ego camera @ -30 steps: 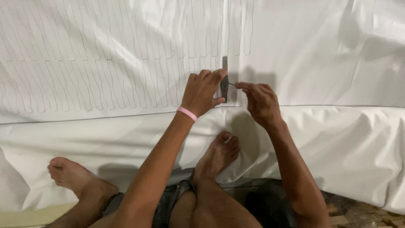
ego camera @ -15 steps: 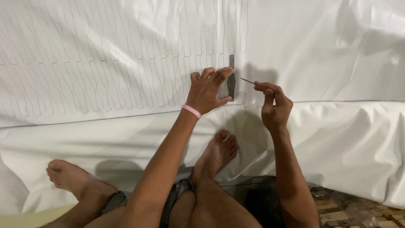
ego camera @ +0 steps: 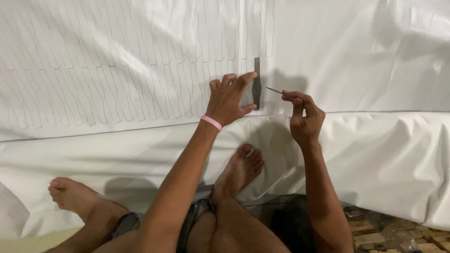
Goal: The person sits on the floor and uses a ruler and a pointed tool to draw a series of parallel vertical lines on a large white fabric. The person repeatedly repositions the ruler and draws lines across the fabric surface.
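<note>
My left hand [ego camera: 229, 99], fingers spread, presses the dark template strip [ego camera: 257, 83] flat on the white fabric [ego camera: 117, 79]; at three o'clock, my right hand [ego camera: 303, 117] pinches a thin pencil [ego camera: 274, 90]

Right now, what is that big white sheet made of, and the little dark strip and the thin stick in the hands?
The white sheet looks like cloth: matte, creased, with drawn outlines. The dark strip under the left hand seems metal or stiff plastic: flat, straight, grey; hard to say. The thin stick pinched by the right hand looks like a pencil or metal point, too small to tell.
</note>
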{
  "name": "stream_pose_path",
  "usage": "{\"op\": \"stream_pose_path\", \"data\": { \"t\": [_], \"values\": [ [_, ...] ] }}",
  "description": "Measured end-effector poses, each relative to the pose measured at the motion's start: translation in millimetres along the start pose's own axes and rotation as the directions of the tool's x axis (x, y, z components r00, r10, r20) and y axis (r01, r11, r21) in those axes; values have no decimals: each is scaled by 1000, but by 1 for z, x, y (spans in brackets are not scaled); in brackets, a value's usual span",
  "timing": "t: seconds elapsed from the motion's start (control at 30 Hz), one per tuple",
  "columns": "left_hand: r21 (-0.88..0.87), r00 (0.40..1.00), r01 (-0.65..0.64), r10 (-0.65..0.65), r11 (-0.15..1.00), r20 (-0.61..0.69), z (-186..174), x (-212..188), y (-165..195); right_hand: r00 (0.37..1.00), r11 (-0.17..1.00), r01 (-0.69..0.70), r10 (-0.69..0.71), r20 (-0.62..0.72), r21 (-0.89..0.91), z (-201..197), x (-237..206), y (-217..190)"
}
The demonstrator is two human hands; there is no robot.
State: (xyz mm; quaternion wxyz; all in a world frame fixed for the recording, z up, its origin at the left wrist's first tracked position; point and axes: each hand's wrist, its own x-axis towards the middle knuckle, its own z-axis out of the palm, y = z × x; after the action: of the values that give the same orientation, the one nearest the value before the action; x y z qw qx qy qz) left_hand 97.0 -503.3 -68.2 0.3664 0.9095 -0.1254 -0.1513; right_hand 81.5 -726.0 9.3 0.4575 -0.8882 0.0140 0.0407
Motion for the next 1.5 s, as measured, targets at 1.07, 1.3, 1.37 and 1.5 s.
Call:
{"op": "stream_pose_path", "data": {
  "t": [1.07,1.3,1.37,1.5],
  "values": [
    [214,999,1,-12,977,50,-2,-4,21,998,998,65,-65,12,-20,-5,14,-4],
    [890,966,-121,-153,440,207,71,33,113,869,919,344,-233,436,-193,-12,73,-48],
    [884,885,-256,-274,392,377,95,41,130,716,842,439,-116,688,-315,-1,81,-64],
    [887,857,-194,-367,420,362,112,44,134,557,749,459,176,812,-478,13,87,-85]
  ]
}}
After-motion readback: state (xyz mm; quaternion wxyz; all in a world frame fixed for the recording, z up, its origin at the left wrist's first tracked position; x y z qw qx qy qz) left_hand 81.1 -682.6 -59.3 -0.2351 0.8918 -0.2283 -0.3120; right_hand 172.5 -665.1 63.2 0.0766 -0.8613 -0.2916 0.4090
